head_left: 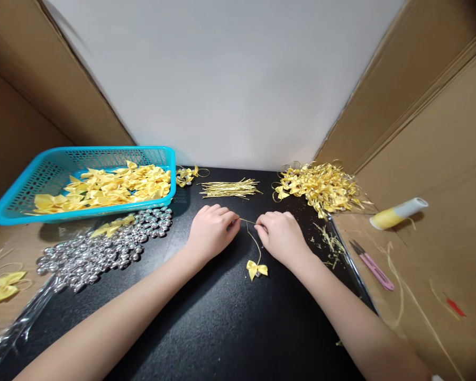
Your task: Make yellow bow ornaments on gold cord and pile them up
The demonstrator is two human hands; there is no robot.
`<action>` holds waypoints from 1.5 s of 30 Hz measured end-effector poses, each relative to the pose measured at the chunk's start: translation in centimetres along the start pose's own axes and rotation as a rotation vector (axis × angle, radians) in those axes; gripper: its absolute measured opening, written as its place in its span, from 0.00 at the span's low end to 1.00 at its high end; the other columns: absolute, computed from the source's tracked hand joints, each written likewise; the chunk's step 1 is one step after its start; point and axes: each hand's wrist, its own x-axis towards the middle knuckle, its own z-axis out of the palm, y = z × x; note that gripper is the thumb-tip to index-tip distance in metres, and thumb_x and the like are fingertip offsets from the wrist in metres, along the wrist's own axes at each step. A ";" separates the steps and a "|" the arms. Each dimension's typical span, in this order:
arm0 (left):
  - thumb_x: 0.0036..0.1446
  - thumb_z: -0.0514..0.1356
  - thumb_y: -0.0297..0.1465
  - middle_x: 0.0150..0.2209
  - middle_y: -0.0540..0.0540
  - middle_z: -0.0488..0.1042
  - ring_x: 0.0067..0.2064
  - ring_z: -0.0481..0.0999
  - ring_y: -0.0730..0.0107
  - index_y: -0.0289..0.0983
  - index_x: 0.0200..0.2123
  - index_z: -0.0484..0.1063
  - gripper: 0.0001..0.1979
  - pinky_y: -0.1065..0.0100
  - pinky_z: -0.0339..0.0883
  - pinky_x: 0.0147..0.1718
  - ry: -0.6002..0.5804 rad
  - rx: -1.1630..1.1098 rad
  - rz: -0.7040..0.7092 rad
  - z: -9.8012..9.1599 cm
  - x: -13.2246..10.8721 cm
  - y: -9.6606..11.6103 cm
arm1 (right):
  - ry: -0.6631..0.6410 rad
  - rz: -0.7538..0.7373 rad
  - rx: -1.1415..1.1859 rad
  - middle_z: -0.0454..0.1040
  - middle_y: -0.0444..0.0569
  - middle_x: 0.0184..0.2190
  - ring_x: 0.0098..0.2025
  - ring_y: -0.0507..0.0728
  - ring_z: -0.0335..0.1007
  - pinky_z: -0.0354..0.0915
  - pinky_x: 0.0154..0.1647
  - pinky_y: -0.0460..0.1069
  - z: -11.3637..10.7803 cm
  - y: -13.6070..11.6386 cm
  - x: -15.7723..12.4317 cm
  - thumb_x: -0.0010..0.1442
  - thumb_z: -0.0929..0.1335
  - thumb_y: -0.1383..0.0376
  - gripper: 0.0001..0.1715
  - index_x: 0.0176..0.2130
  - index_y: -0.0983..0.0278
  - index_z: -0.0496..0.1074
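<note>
A thin gold cord (257, 242) is stretched between my two hands, a short span of it showing. My left hand (214, 228) pinches one end between thumb and fingers. The other end is pinched by my right hand (281, 233). From the middle of that span the cord runs down to a yellow ribbon bow (257, 270), which has a small silvery bead below its knot. The bow lies on or just above the black work surface (222, 328); I cannot tell which.
Yellow bows fill a turquoise basket (83, 214) at left, with silver beads (99, 259) before it. Cut gold cords (230, 188) lie at centre back. Finished-looking bows (321, 188) are heaped at right, near pink-handled snips (375, 270) and a yellow-white cone (399, 213). Cardboard walls (432, 137) flank both sides.
</note>
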 end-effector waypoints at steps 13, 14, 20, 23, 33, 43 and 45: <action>0.57 0.60 0.35 0.28 0.48 0.78 0.29 0.75 0.69 0.36 0.33 0.75 0.09 0.70 0.64 0.29 -0.075 -0.904 -0.517 0.1 -0.2 1.1 | 0.101 0.202 0.809 0.77 0.45 0.21 0.23 0.53 0.71 0.63 0.25 0.46 0.6 0.2 0.0 0.54 0.71 0.68 0.06 0.26 0.65 0.78; 0.57 0.60 0.35 0.29 0.48 0.79 0.30 0.76 0.68 0.36 0.33 0.74 0.09 0.70 0.65 0.30 -0.068 -0.967 -0.542 0.3 -0.2 1.2 | 0.130 0.218 0.899 0.77 0.46 0.22 0.24 0.53 0.72 0.65 0.25 0.46 0.8 0.1 0.1 0.54 0.71 0.67 0.05 0.27 0.65 0.78; 0.56 0.62 0.36 0.32 0.47 0.79 0.34 0.77 0.69 0.36 0.34 0.72 0.09 0.70 0.67 0.35 0.016 -1.239 -0.611 1.1 -0.5 1.6 | 0.249 0.295 1.270 0.79 0.47 0.27 0.28 0.55 0.77 0.73 0.31 0.48 1.1 -0.3 0.1 0.52 0.72 0.63 0.06 0.30 0.65 0.75; 0.55 0.63 0.35 0.32 0.48 0.78 0.34 0.77 0.69 0.36 0.34 0.72 0.08 0.70 0.67 0.35 0.064 -1.255 -0.619 1.1 -0.6 1.7 | 0.307 0.296 1.345 0.78 0.46 0.27 0.29 0.54 0.77 0.73 0.33 0.48 1.1 -0.6 0.1 0.51 0.73 0.62 0.08 0.29 0.64 0.73; 0.55 0.63 0.33 0.30 0.50 0.75 0.32 0.74 0.73 0.36 0.34 0.71 0.07 0.71 0.64 0.32 0.114 -1.271 -0.599 0.6 -0.6 2.2 | 0.392 0.206 1.217 0.71 0.43 0.24 0.26 0.52 0.69 0.68 0.30 0.47 1.8 -0.8 -0.2 0.51 0.71 0.64 0.07 0.28 0.62 0.69; 0.56 0.62 0.33 0.30 0.49 0.74 0.31 0.74 0.71 0.36 0.33 0.71 0.06 0.70 0.64 0.31 0.085 -1.272 -0.589 0.4 -0.7 2.3 | 0.409 0.203 1.196 0.70 0.42 0.24 0.27 0.52 0.68 0.66 0.30 0.47 1.8 -0.7 -0.2 0.52 0.71 0.65 0.06 0.28 0.62 0.68; 0.56 0.62 0.34 0.29 0.49 0.75 0.32 0.74 0.71 0.36 0.33 0.71 0.07 0.70 0.64 0.31 0.075 -1.280 -0.586 0.3 -0.7 2.3 | 0.408 0.203 1.195 0.71 0.42 0.24 0.27 0.52 0.68 0.66 0.30 0.48 1.8 -0.7 -0.2 0.52 0.71 0.65 0.06 0.28 0.62 0.68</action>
